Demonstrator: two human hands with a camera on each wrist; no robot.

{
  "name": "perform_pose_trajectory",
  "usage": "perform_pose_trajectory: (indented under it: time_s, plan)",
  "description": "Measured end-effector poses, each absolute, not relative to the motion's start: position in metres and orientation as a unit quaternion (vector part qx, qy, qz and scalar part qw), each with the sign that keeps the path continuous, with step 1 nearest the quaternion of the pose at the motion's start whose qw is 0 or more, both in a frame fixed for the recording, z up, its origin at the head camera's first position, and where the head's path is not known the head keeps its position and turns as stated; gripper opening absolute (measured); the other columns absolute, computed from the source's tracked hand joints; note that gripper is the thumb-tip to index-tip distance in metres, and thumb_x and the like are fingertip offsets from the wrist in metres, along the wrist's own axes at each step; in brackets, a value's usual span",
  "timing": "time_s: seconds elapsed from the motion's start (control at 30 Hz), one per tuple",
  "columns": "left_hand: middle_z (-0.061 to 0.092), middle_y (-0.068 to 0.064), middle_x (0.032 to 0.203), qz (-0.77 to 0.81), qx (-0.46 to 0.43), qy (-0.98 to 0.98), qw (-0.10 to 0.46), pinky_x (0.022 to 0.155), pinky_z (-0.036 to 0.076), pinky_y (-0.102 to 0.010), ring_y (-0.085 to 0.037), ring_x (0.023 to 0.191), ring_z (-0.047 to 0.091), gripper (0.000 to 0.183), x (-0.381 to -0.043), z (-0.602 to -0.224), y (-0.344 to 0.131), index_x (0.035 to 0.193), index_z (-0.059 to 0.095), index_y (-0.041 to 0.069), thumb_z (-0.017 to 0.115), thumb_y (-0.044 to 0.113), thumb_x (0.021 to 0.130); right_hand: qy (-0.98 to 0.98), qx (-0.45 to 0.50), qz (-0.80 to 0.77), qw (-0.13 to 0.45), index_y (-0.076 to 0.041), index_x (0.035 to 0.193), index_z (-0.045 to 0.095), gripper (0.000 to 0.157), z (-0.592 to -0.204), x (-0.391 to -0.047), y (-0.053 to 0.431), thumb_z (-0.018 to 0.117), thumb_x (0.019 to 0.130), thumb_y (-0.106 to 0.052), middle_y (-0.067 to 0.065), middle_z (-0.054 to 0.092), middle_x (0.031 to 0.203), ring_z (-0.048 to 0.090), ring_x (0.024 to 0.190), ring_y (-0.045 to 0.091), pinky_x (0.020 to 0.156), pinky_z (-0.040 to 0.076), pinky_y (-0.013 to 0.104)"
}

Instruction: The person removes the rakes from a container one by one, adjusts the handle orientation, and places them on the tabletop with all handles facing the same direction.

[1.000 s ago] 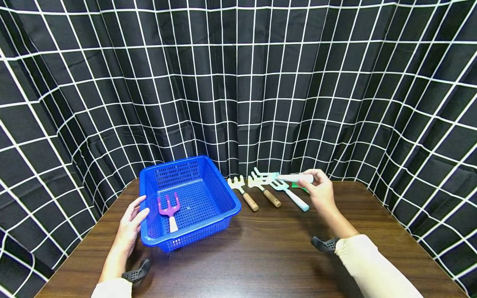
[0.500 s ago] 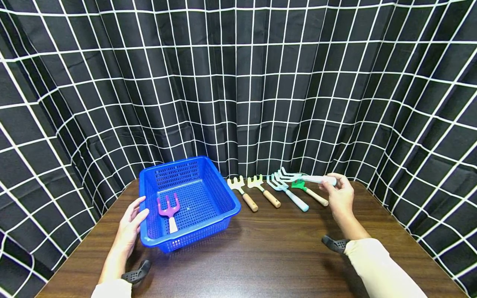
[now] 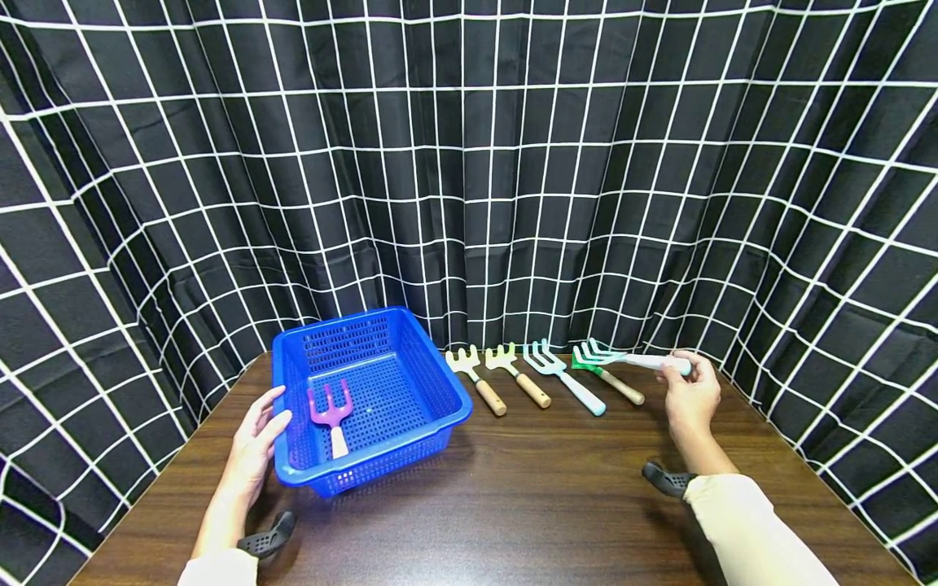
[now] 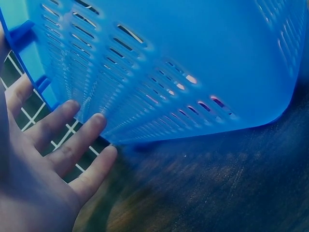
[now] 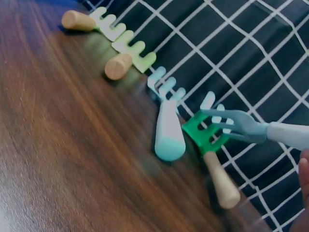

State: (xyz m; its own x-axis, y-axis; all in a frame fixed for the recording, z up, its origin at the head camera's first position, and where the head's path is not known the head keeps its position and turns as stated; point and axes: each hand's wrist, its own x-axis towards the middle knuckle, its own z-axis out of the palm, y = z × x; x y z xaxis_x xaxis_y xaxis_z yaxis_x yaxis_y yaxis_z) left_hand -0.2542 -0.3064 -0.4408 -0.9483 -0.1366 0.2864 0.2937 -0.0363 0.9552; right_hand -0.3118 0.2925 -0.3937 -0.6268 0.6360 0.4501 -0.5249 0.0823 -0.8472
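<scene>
My right hand [image 3: 692, 399] pinches the white handle of a pale-blue hand rake [image 3: 645, 360] by its end. The rake hangs above the table's back right, tines pointing left. Below its tines lies a green hand rake [image 5: 207, 130] with a wooden handle, partly covered in the head view. A second pale-blue hand rake [image 3: 575, 391] lies to the left of it. My left hand [image 3: 252, 443] rests against the left rim of a blue basket [image 3: 458, 411], its fingers fairly straight along the outer wall. Inside the basket is a purple hand fork [image 3: 333, 415] with a pale pink handle.
Two cream-yellow hand rakes, one nearer the basket [image 3: 489, 397] and one beside it [image 3: 533, 391], lie with wooden handles toward the front. The brown wooden table [image 3: 513, 505] ends at a black gridded curtain [image 3: 484, 179] behind and on both sides.
My right hand has carried the pale-blue hand rake to the right, away from the other rakes and over the green one, which it now partly hides. The left hand and basket stay put.
</scene>
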Motion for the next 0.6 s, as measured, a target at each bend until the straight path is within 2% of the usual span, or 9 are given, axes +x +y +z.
perform_pose_trajectory:
  time_s: [0.27,0.43,0.6]
  plan:
    - [0.058,0.012,0.115,-0.713,-0.062,-0.682,0.149,0.077,0.054,-0.028,-0.008,0.100,0.062,0.047,-0.256,-0.442,-0.307,0.145,0.033,0.006,0.050,0.013,0.102,-0.574,-0.099,0.670,0.460,0.000,0.097,0.063,0.025,-0.410,-0.317,0.316,0.059,0.081,0.019,-0.006,0.065,0.078,0.059,0.053,0.002,0.053,0.048,0.011]
    - [0.058,0.012,0.114,-0.716,-0.065,-0.679,0.149,0.077,0.055,-0.027,-0.008,0.100,0.063,0.048,-0.256,-0.442,-0.307,0.146,0.032,0.004,0.050,0.012,0.102,-0.574,-0.130,0.660,0.468,-0.016,0.092,0.065,0.034,-0.421,-0.326,0.333,0.061,0.083,0.017,-0.012,0.064,0.081,0.059,0.054,-0.001,0.054,0.047,0.009]
    - [0.058,0.013,0.113,-0.714,-0.065,-0.681,0.149,0.077,0.055,-0.028,-0.008,0.099,0.063,0.047,-0.255,-0.442,-0.307,0.145,0.033,0.004,0.050,0.013,0.102,-0.588,-0.158,0.648,0.458,-0.006,0.099,0.064,0.027,-0.428,-0.329,0.342,0.060,0.083,0.015,-0.013,0.061,0.079,0.056,0.054,-0.005,0.053,0.047,0.008]
